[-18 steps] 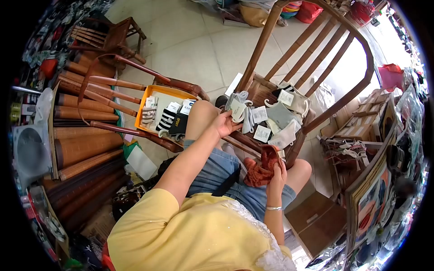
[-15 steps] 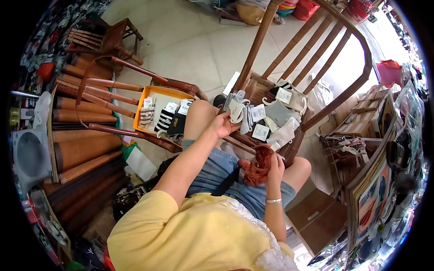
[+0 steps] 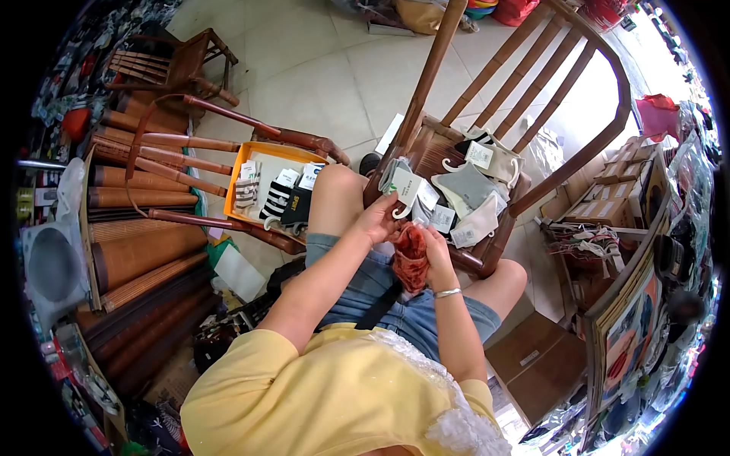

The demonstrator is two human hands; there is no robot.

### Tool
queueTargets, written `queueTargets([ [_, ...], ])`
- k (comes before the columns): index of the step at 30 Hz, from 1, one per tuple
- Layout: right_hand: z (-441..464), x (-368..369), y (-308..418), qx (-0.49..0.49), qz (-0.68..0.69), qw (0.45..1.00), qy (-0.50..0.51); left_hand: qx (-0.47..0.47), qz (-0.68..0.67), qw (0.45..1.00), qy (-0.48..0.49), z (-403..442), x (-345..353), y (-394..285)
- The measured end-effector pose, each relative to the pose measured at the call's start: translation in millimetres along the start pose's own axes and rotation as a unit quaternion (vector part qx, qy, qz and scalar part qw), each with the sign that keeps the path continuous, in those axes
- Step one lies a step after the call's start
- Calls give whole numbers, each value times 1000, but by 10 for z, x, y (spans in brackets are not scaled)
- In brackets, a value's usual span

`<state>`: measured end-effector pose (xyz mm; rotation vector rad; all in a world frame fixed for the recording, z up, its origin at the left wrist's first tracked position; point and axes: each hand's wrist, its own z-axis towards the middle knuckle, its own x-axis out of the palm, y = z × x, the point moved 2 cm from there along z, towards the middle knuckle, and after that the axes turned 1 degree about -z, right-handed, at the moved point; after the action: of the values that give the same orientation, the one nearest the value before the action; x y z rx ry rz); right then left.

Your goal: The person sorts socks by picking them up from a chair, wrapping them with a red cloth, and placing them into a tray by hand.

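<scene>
My left hand (image 3: 376,220) is closed at the lower edge of a white label card (image 3: 407,185) with a hook, which belongs to a pair of grey socks (image 3: 392,167). Its fingertips also come up to the top of a rust-red crinkled cloth (image 3: 411,262); part of the grip is hidden. My right hand (image 3: 437,258), with a silver bracelet on the wrist, grips this cloth from the side above my lap. Just beyond, grey, white and cream socks (image 3: 465,188) with labels and hooks lie on a bamboo chair seat (image 3: 430,158).
On a second bamboo chair (image 3: 266,237) at left sits an orange-rimmed tray (image 3: 232,194) with striped and black socks (image 3: 293,207). Rolled mats (image 3: 144,262) stand farther left. At right are a cardboard box (image 3: 536,365) and stacked cartons (image 3: 620,194).
My right hand has brought the rust-red cloth left and up, close to my left hand. The cloth now hangs longer and narrower. The label card by my left hand has turned.
</scene>
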<state>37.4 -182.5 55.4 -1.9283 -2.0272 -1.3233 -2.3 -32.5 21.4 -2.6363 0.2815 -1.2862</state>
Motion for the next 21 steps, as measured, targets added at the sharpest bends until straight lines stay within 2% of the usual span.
queueTargets([
  [3, -78, -62, 43, -6, -12, 1000, -16, 18, 1, 999, 35, 99, -13, 18],
  [5, -104, -112, 75, -68, 6, 997, -25, 37, 6, 999, 24, 140, 1, -21],
  [9, -157, -118, 258, -162, -56, 983, -65, 109, 58, 992, 1, 44, 89, -179],
  [12, -356, 73, 460, -149, -28, 984, -94, 138, 128, 982, 15, -52, 169, -262],
  [14, -646, 409, 679, -261, 45, 960, -92, 218, 149, 963, 54, -224, 371, -274],
  [15, -653, 366, 685, -340, -8, 932, -123, 216, 150, 963, 53, -297, 463, -224],
  [16, -761, 517, 744, -427, -125, 882, -155, 220, 141, 964, 52, -358, 569, -142],
  [17, -847, 726, 801, -504, -240, 809, -185, 224, 132, 964, 54, -383, 639, -45],
  [18, -800, 877, 827, -543, -447, 692, -164, 240, 163, 953, 87, -378, 667, 59],
  [19, -733, 983, 864, -548, -629, 535, -135, 181, 62, 966, 173, -439, 696, 125],
  [20, -662, 937, 896, -549, -630, 532, -141, 105, -35, 964, 243, -506, 725, 193],
  [21, -545, 843, 882, -567, -631, 516, -119, 173, 55, 979, 91, -666, 962, 188],
])
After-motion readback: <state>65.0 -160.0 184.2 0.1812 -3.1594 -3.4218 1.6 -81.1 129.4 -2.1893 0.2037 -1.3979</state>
